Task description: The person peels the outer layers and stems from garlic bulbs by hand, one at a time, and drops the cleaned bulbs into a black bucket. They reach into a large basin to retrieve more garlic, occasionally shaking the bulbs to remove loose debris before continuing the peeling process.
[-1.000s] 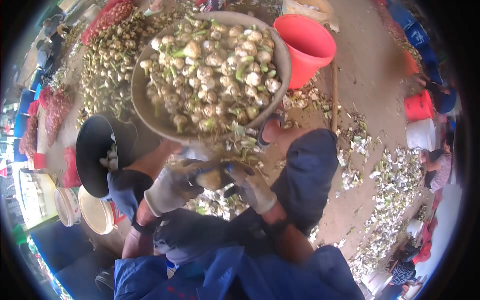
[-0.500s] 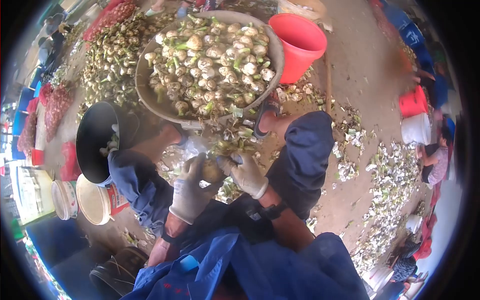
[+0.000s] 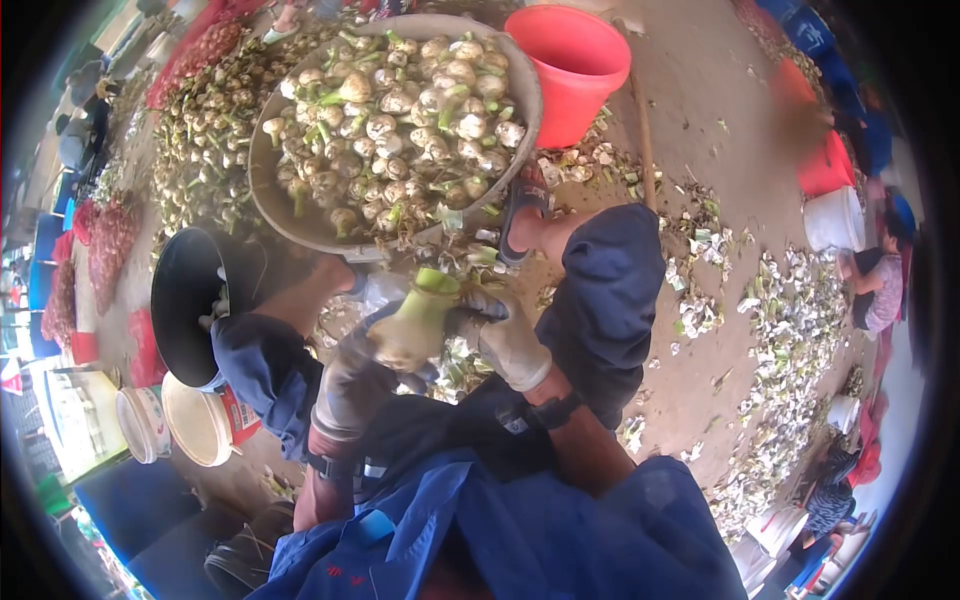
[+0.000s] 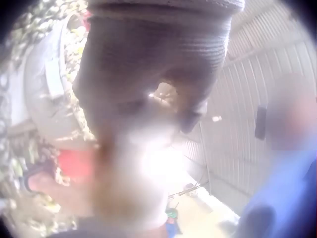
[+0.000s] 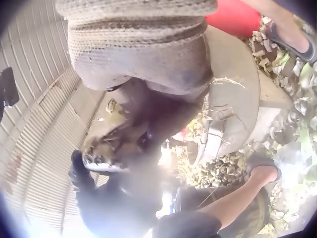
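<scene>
A pale garlic bulb (image 3: pixel 405 335) with a cut green stem stub is held up between both gloved hands, above the lap. My left hand (image 3: pixel 350 385) grips it round the root end, stem pointing up and away. On its other side, my right hand (image 3: pixel 512 342) has its fingers curled in against the bulb, close below the stem. From the right wrist, the bulb's brown root end (image 5: pixel 99 156) shows beside dark glove fingers. The left wrist view is blurred by glare, and the bulb is only a pale smear there.
A wide round basin (image 3: pixel 262 185) heaped with garlic bulbs stands ahead, a red bucket (image 3: pixel 570 75) to its right. By the left knee a black bucket (image 3: pixel 185 310) lies tipped, with bulbs inside. Lidded tubs (image 3: pixel 195 425) stand at left; peelings (image 3: pixel 790 350) litter the floor at right.
The bulb has turned so its green stem stub now points up into sight. Both hands have risen slightly since half a second ago, and the left hand has shifted left.
</scene>
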`<action>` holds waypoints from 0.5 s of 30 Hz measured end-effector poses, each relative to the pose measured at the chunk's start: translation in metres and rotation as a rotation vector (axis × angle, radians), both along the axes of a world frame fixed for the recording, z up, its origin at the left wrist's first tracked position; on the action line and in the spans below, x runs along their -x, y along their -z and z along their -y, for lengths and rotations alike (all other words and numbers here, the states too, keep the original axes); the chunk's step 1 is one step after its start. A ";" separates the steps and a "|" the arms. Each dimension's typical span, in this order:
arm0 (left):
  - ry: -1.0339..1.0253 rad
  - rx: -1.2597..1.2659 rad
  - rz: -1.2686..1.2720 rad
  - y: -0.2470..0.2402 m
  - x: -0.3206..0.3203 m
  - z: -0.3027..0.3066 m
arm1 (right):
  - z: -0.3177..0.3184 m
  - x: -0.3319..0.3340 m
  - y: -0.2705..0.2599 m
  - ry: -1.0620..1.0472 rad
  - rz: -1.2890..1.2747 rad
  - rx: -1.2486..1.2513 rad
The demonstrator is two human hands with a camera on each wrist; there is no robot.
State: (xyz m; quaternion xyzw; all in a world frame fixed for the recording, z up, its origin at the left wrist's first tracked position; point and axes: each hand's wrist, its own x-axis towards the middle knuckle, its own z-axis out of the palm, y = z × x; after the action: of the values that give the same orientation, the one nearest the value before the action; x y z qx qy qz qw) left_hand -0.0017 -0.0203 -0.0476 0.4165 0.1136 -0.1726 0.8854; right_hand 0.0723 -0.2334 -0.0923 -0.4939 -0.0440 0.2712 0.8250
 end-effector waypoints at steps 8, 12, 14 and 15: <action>-0.084 -0.206 -0.017 0.008 -0.007 0.018 | -0.003 0.004 0.000 0.139 -0.259 -0.481; -0.123 -0.425 0.080 0.002 -0.008 0.022 | -0.003 0.002 0.014 0.091 -0.171 -0.230; -0.110 -0.265 0.065 -0.001 -0.005 0.022 | 0.007 0.000 0.009 -0.027 -0.239 -0.677; -0.114 -0.265 0.066 0.002 -0.005 0.020 | 0.011 -0.001 0.004 -0.030 -0.238 -0.676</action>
State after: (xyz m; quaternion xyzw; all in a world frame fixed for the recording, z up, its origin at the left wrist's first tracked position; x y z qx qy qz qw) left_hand 0.0033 -0.0398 -0.0499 0.5281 0.1295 -0.0918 0.8342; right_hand 0.0735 -0.2448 -0.0959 -0.1572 -0.0420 0.3092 0.9370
